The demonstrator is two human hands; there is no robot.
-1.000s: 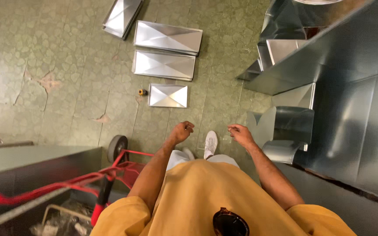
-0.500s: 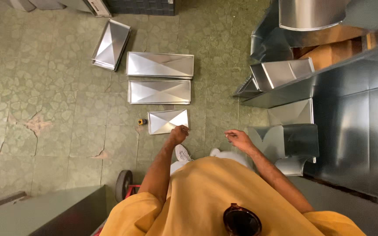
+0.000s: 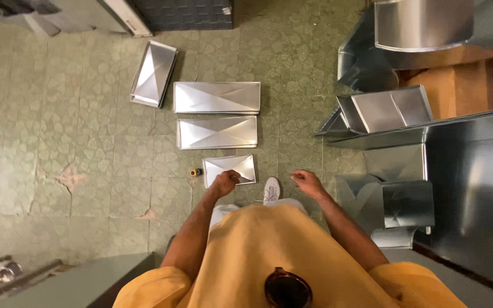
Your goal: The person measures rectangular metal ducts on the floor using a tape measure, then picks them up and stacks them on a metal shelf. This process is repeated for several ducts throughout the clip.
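I look straight down over my yellow shirt at a green patterned floor. My left hand [image 3: 224,183] hangs with its fingers curled, holding nothing, just over the near edge of a small creased sheet-metal panel [image 3: 232,167]. My right hand [image 3: 307,182] hangs loosely curled and holds nothing, beside my white shoe [image 3: 271,190]. Two longer metal panels [image 3: 217,97] [image 3: 217,132] lie side by side beyond the small one. Another panel [image 3: 154,73] lies angled at the far left of them.
A small yellow tape measure [image 3: 196,171] lies left of the small panel. Sheet-metal duct pieces [image 3: 392,108] and a metal bench [image 3: 475,171] crowd the right side. A grey cabinet top [image 3: 81,282] is at lower left, a dark mat [image 3: 184,14] at top.
The view has advanced toward the panels; the red hand truck at lower left has left the frame. Both hands stay low in front of me, the left now over the small panel.
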